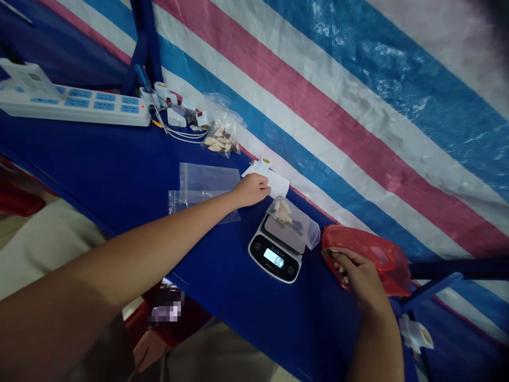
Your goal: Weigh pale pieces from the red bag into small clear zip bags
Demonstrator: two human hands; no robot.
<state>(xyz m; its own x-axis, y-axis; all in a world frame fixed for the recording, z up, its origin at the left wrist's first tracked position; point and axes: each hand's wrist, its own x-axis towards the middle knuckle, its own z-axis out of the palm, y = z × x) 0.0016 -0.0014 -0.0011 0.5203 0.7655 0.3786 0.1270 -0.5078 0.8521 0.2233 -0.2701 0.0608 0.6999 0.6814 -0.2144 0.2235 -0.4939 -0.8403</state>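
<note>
Left hand (250, 190) curled on one white slip (278, 184), right hand (358, 278) gripping tan pieces (338, 265) against one red bag (368, 254)

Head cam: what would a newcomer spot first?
The pink, white and blue striped tarpaulin fills the upper right of the view. At centre, on the blue table cover, a digital scale lit at 6.8 carries a clear bag of pale pieces. The left hand lies on a white paper slip, while the right hand closes on a small brownish piece against a red plastic bag.
</note>
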